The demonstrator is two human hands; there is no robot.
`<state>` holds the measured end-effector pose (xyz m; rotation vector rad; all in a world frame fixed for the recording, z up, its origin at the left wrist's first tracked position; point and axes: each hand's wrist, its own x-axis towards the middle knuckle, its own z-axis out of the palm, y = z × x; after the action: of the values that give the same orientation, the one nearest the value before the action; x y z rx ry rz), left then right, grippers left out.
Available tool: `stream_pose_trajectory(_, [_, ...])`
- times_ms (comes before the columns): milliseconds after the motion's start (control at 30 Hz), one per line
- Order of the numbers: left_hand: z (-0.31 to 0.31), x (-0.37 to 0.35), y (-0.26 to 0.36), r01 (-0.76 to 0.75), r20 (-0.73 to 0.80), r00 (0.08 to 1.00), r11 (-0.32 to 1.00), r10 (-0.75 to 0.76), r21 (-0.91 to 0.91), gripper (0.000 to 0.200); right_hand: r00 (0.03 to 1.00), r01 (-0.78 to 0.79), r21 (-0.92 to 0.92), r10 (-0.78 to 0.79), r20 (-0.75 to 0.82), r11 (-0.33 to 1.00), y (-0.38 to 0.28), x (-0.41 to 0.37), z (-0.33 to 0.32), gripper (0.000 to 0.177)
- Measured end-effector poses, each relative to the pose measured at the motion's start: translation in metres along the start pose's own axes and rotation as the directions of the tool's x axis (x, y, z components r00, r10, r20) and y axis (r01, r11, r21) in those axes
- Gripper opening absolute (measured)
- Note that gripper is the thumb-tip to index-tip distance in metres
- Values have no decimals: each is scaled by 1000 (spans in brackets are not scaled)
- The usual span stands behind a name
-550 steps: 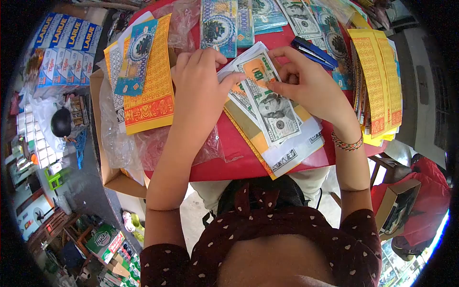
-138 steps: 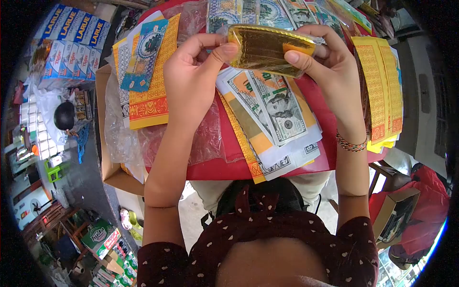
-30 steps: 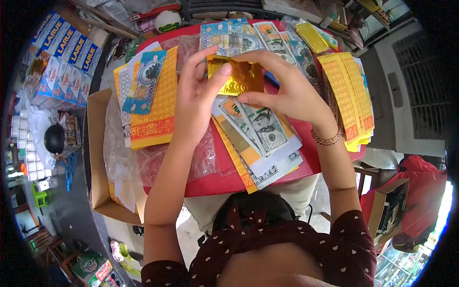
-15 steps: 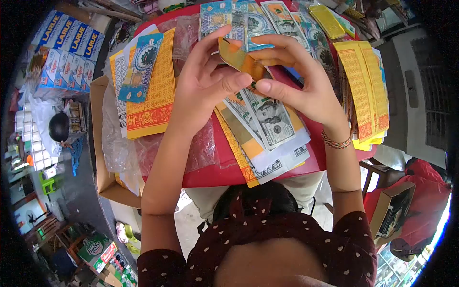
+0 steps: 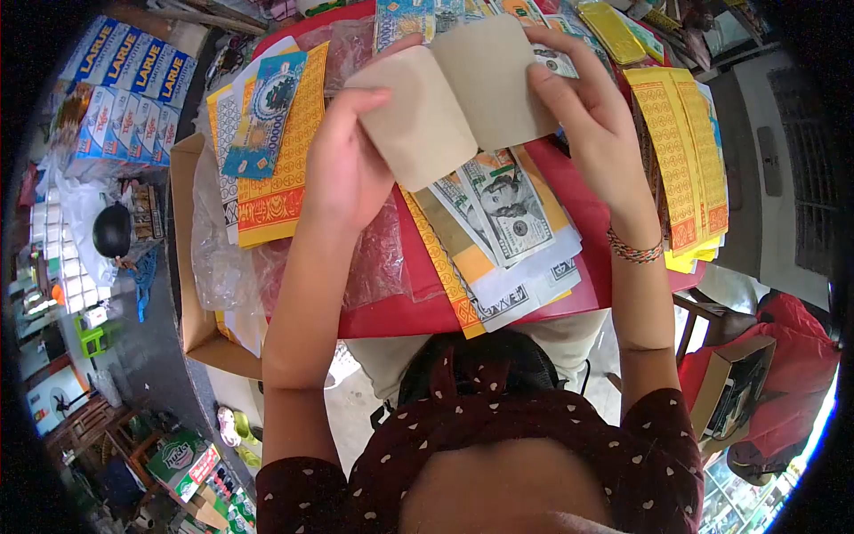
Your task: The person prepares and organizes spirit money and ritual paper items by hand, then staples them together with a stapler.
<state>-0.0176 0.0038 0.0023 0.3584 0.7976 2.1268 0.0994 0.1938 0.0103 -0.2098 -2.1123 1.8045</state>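
Two plain beige sheets of paper (image 5: 418, 116) are spread in a shallow V above the red table (image 5: 587, 267). My left hand (image 5: 351, 147) grips the left sheet at its outer edge, thumb on top. At the right edge of the other sheet, my right hand (image 5: 592, 116) holds on with bent fingers. Below them lies a stack of yellow patterned paper (image 5: 440, 271) and white sheets, topped with dollar-style notes (image 5: 511, 214). Left of my left hand, a blue note (image 5: 269, 116) rests on a yellow and red patterned stack (image 5: 307, 169).
Another yellow patterned stack (image 5: 680, 160) lies at the table's right side. More notes and a yellow packet (image 5: 609, 31) are at the far edge. Clear plastic wrap (image 5: 374, 267) and a cardboard box (image 5: 187, 258) are at the left. A red-clothed person (image 5: 792, 383) is at the right.
The small gold-coloured folded paper between my fingers now shows as two wide beige sheets. My hands have moved apart, the left one slightly left.
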Motion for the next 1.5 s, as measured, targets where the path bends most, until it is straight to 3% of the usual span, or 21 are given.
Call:
stream_pose_trajectory(67, [-1,1,-1,25,-15,1000,999,-25,24,62,1000,9,-37,-8,22,999,-3,0,-2,39])
stream_pose_trajectory(133, [1,0,-7,-68,-55,994,940,91,334,58,999,13,-70,-10,44,997,-9,3,-4,40])
stream_pose_trajectory(200, [-4,0,-7,-36,-7,999,958,40,286,55,965,-103,430,-16,263,897,-18,4,-7,44])
stream_pose_trajectory(233, [-4,-1,-8,-11,54,999,971,-2,238,52,965,-115,430,-2,263,895,-22,0,-4,44])
stream_pose_trajectory(267, [-2,-2,-9,15,-13,1000,914,-10,405,53,969,-132,360,44,244,923,-28,-4,2,53])
stream_pose_trajectory(300, [1,-5,-12,12,-6,1000,916,-10,400,53,972,-144,285,82,219,948,-32,-5,4,62])
stream_pose_trajectory(333, [5,-8,-12,81,-35,997,868,-73,490,53,940,213,86,-228,255,973,-12,1,7,50])
stream_pose_trajectory(367, [7,-10,-13,151,-71,988,805,-134,574,53,922,212,-11,-196,334,977,-7,-3,-4,54])
stream_pose_trajectory(433, [8,-10,-14,188,-25,979,837,-204,514,51,807,524,-216,-399,435,824,-7,1,-6,49])
stream_pose_trajectory(533, [9,-10,-18,238,188,928,901,-321,363,47,808,479,-166,-359,466,862,-20,-14,-16,31])
stream_pose_trajectory(567, [10,-11,-21,250,191,924,899,-333,359,47,817,468,-172,-349,460,867,-20,-25,-20,31])
stream_pose_trajectory(633, [14,-13,-27,254,81,947,881,-310,400,44,938,206,199,-251,239,958,-17,-52,-32,21])
stream_pose_trajectory(700, [14,-16,-27,206,100,950,833,-296,513,43,973,207,232,-225,53,950,-12,-82,-41,24])
stream_pose_trajectory(767, [14,-17,-32,-154,307,944,658,-123,737,47,988,145,203,-154,30,968,-11,-111,-61,25])
stream_pose_trajectory(833, [22,-21,-30,-226,349,927,541,-135,810,46,992,32,77,-41,121,997,-11,-140,-78,24])
stream_pose_trajectory(900, [36,-33,-29,-587,561,800,-87,-211,805,47,983,-129,68,119,140,989,-15,-167,-86,24])
stream_pose_trajectory(1067, [65,-79,-51,-552,423,793,-220,-438,805,67,890,-327,-56,327,317,943,-16,-204,-98,28])
stream_pose_trajectory(1167, [51,-93,-65,-577,426,794,-316,-435,753,71,911,-338,7,325,253,941,-6,-209,-94,30])
stream_pose_trajectory(1333, [48,-103,-48,-505,382,825,-240,-416,829,62,964,-264,168,264,22,950,8,-203,-89,35])
stream_pose_trajectory(1433, [36,-116,-48,-366,325,926,-248,-191,897,68,993,-115,400,122,9,909,23,-178,-72,39])
stream_pose_trajectory(1500, [25,-127,-56,-136,127,984,65,122,989,66,994,-42,390,79,-80,920,29,-151,-54,41])
